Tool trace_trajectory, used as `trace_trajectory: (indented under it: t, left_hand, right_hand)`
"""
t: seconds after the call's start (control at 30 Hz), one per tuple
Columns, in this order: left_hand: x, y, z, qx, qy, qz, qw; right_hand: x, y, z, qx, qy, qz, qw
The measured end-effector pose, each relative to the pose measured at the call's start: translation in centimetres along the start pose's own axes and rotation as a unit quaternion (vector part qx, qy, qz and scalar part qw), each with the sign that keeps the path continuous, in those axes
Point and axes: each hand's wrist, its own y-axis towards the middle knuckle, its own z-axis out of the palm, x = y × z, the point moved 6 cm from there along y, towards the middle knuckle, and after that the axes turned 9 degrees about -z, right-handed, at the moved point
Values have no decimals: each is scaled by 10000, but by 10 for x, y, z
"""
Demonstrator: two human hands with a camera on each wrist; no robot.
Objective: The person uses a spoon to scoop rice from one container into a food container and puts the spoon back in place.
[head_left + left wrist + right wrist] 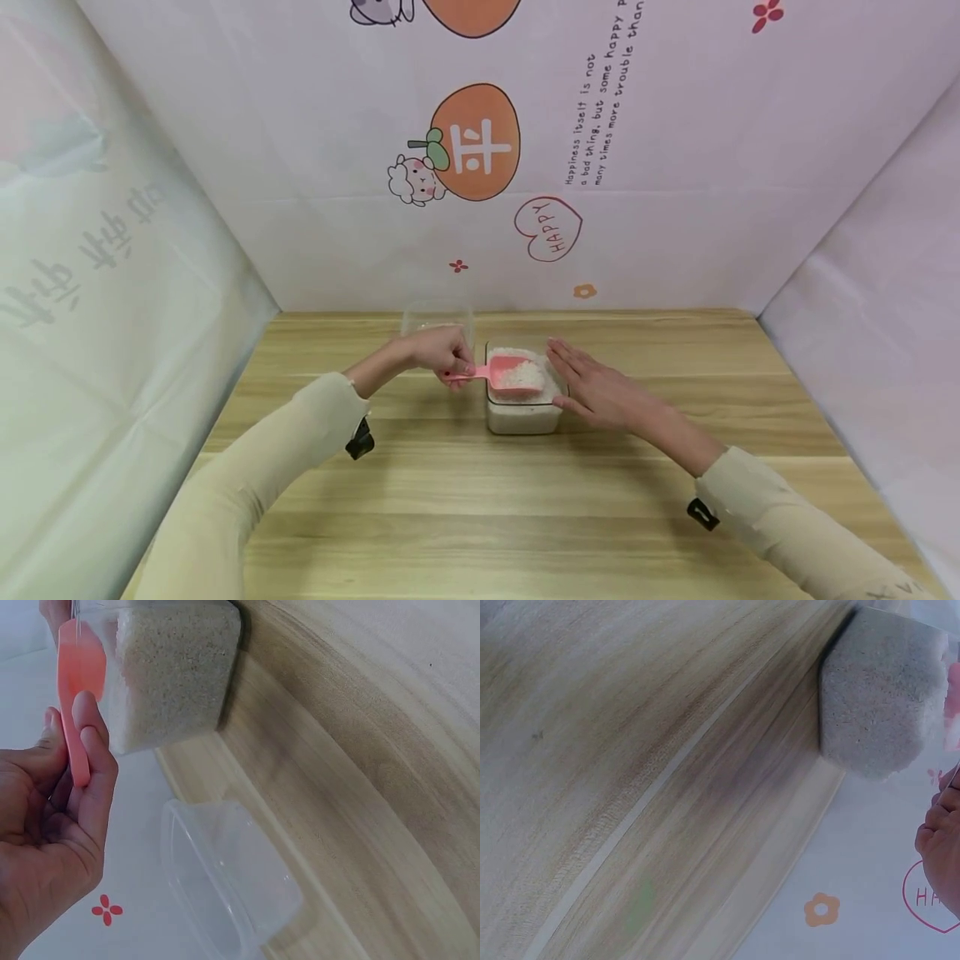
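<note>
A clear square container full of white rice (522, 414) (176, 671) (874, 697) stands on the wooden table (480, 500). My left hand (441, 352) (52, 825) pinches the handle of a pink scoop (501, 373) (77, 675). The scoop's bowl is heaped with rice and sits over the container. My right hand (592, 387) lies flat with straight fingers against the container's right rim; only a bit of it (939, 851) shows in the right wrist view. An empty clear container (437, 319) (225, 874) stands just behind my left hand.
Patterned plastic sheeting (480, 167) walls the table at the back and on both sides. Bare wood stretches in front of the rice container towards me. A small black strap clip (360, 439) sits on my left sleeve.
</note>
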Motion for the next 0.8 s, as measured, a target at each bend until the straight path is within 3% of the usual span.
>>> trace_trajectory:
  t: [0.17, 0.8]
  left_hand:
    - [3, -4, -1, -87, -310, -29, 9995]
    - [6, -21, -10, -169, -922, 374, 9949]
  right_hand:
    - [1, 0, -2, -78, 8, -7, 10000]
    - [1, -2, -2, 6, 129, 28, 9999]
